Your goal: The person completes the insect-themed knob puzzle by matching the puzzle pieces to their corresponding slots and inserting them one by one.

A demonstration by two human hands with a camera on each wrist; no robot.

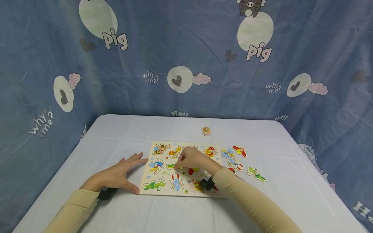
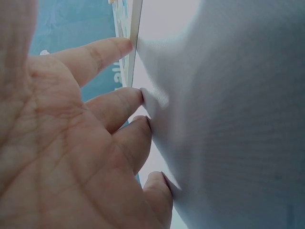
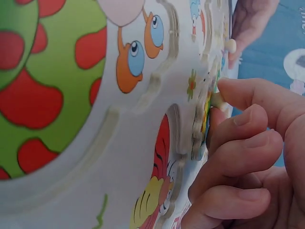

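Note:
A wooden insect puzzle board [image 1: 151,193] lies on the table. My right hand [image 1: 194,159] is over its middle, with thumb and index finger pinching the small wooden knob [image 3: 218,101] of a puzzle piece. In the head view, a green caterpillar-like piece [image 1: 170,166] shows beside those fingertips, partly covered by them. The other right fingers are curled near the board. My left hand [image 1: 118,174] is spread at the board's left side; in the left wrist view its index fingertip [image 2: 125,45] touches the board's edge and other fingertips rest on the tabletop.
Loose pieces lie right of the board: a blue-winged bee [image 1: 227,152], a red-winged insect [image 1: 239,151], a beetle [image 1: 236,164] and a green grasshopper [image 1: 256,174]. A ladybug piece [image 1: 206,131] lies behind the board. A blue patterned curtain [image 1: 186,48] hangs behind the white table [image 1: 128,129].

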